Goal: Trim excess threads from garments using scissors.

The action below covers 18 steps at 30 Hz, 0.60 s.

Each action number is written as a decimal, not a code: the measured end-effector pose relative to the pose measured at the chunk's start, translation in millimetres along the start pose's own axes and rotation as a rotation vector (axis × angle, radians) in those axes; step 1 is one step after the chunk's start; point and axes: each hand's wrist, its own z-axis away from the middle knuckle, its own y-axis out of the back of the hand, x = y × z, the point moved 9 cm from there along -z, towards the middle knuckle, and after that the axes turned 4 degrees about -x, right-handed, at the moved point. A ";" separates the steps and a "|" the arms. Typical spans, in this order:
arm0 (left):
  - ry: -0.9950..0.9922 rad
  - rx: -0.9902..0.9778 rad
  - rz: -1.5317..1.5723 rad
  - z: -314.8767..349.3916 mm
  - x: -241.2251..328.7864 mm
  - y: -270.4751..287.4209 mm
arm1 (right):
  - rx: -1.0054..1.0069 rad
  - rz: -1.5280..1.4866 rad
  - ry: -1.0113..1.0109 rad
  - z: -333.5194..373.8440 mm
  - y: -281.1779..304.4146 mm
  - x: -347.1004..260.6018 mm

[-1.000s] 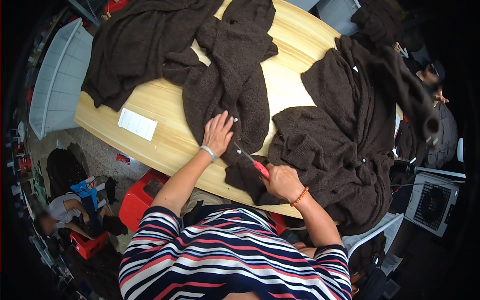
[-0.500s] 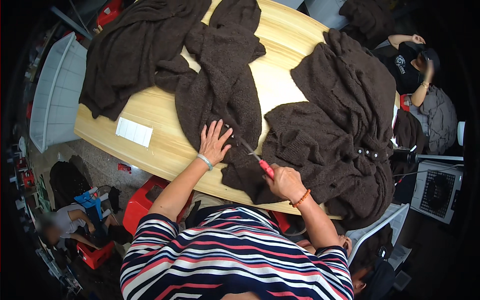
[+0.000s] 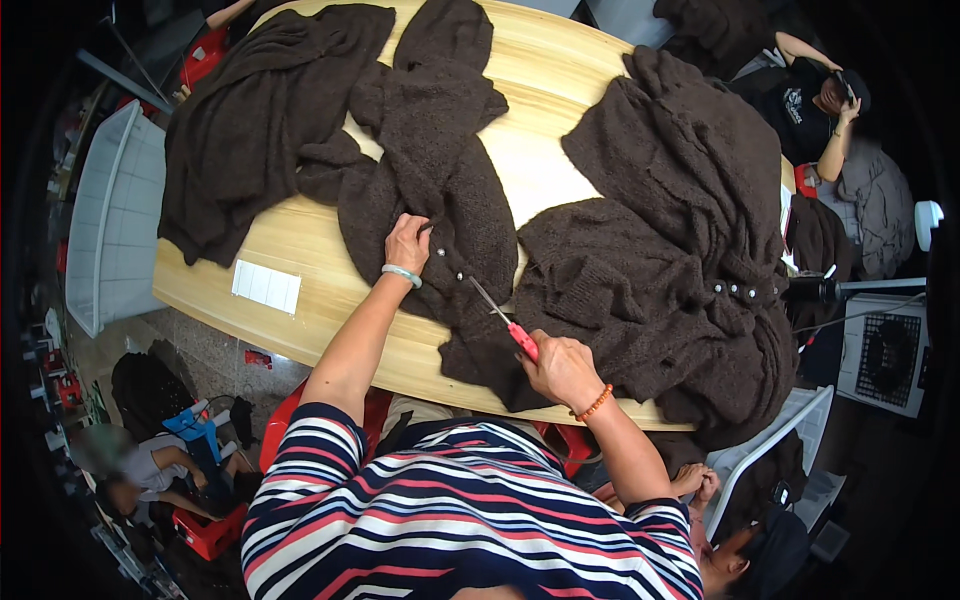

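A dark brown knit cardigan (image 3: 440,150) lies spread on the wooden table in front of me, with pearly buttons (image 3: 441,252) along its edge. My left hand (image 3: 408,246), wearing a pale bangle, is closed with its fingertips pinching the knit just left of the buttons. A red-handled tool (image 3: 522,342) with a slim metal blade is gripped in my right hand (image 3: 566,372), which has a beaded bracelet. The blade tip points up and left, close to the lower button. Whether it touches the knit, I cannot tell.
More brown knitwear is heaped on the table's right (image 3: 690,210) and left (image 3: 260,130). A white card (image 3: 266,287) lies near the left front edge. White bins (image 3: 110,220) flank the table. Other people sit at the far right, lower left and lower right.
My left hand has gone from lying flat with fingers spread to pinching the knit, shifting slightly up and left. The tool has drawn back a little, and two buttons now show plainly.
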 end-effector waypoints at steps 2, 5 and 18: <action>-0.036 0.033 0.031 4.5 4.0 4.5 | 0.024 -0.012 0.009 -8.2 0.0 -6.6; 0.006 -0.013 0.061 11.3 6.5 -1.6 | -0.004 0.009 0.071 -19.4 -15.8 -9.8; -0.047 0.212 0.064 38.7 28.0 52.5 | 0.031 0.019 -0.011 -16.3 -15.0 7.9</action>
